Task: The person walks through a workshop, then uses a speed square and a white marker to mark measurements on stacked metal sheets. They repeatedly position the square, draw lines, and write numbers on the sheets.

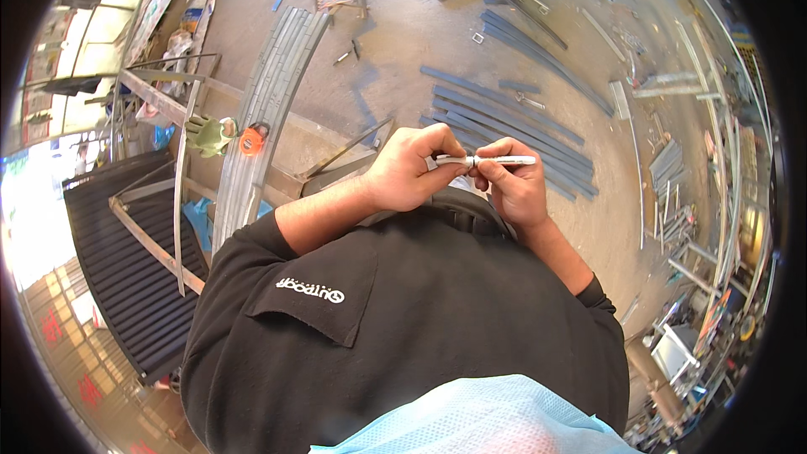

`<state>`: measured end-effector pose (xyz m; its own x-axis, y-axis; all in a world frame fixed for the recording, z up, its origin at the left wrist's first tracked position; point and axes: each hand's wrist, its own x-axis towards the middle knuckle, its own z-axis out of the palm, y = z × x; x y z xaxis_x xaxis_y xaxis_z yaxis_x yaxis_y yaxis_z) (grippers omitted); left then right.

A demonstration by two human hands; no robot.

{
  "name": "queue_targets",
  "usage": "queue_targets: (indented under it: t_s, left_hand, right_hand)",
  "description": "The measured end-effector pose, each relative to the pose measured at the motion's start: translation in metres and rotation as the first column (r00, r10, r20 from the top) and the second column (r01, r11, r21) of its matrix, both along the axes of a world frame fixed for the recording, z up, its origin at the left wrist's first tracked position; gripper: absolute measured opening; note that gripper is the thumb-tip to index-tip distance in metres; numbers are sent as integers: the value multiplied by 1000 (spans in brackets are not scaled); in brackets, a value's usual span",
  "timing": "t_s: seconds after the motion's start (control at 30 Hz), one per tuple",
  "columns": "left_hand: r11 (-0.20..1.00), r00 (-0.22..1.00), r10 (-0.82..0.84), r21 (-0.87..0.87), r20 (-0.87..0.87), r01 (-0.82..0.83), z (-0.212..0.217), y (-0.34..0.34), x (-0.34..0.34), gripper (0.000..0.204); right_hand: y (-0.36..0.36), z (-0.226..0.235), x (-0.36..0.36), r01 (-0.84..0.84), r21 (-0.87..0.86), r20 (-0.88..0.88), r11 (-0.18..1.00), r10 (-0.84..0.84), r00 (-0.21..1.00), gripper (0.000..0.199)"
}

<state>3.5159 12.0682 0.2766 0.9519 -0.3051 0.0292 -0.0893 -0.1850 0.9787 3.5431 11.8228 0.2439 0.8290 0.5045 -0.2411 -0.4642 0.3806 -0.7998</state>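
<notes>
My left hand (408, 170) and my right hand (517, 189) meet in front of my waist, both closed on a slim white marker pen (519, 160). The left thumb and fingers pinch one end, which looks like the cap (450, 161). The right fingers grip the other part, whose end sticks out past them to the right. A dark band shows at the middle, between the fingertips; I cannot tell whether the two parts are joined there. To the left, an orange tape measure (251, 142) and a pale green work glove (207, 135) rest by long grey metal bars (282, 67).
The bars lie over a metal frame (160, 101) at my left. Blue-grey strips (513, 130) cover part of the floor ahead. A dark slatted panel (126, 261) stands lower left. Metal offcuts (668, 164) and long profiles (727, 168) are piled along the right.
</notes>
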Motion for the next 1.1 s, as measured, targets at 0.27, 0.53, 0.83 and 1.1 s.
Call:
queue_targets:
  t_s: [0.27,0.53,0.83,1.1]
  left_hand:
    - [963,976,214,160,43,-219,-20,5,56,19]
    - [976,975,216,35,-42,-215,-43,52,113,19]
    - [982,975,189,-49,116,-185,-49,145,219,18]
    - [906,914,406,-127,-6,-403,-49,232,247,18]
  right_hand:
    - [-4,-20,107,-166,14,-103,986,167,981,13]
    - [58,3,183,-312,-618,319,722,593,739,13]
    - [154,5,288,-581,-298,-205,757,544,814,19]
    - [274,26,360,-718,-347,-289,603,660,694,22]
